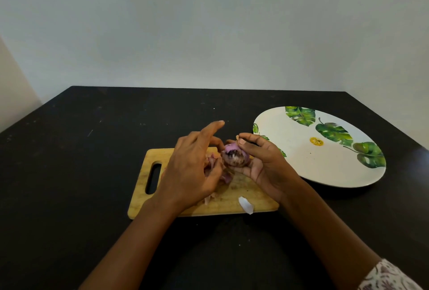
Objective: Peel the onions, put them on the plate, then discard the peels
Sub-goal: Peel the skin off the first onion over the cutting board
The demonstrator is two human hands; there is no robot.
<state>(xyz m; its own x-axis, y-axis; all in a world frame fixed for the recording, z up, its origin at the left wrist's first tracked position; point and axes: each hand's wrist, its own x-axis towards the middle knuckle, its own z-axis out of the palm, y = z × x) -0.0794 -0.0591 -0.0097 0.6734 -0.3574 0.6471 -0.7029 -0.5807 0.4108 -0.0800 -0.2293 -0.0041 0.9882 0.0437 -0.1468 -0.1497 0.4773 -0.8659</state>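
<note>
A purple onion (234,155) with a dark patch on its skin is held above the wooden cutting board (144,187). My right hand (264,162) cups it from the right, thumb curled over its top. My left hand (192,164) is at the onion's left side, index finger pointing up, the other fingers curled at the onion and the loose skin below it. Pinkish peels (226,177) lie under my left hand on the board. A white plate (301,166) with green leaf prints sits to the right with nothing on it.
A white peel scrap (246,205) lies at the board's front edge. The board and plate sit on a black table (81,150) that ends at a pale wall behind. A yellow sticker (316,141) is on the plate.
</note>
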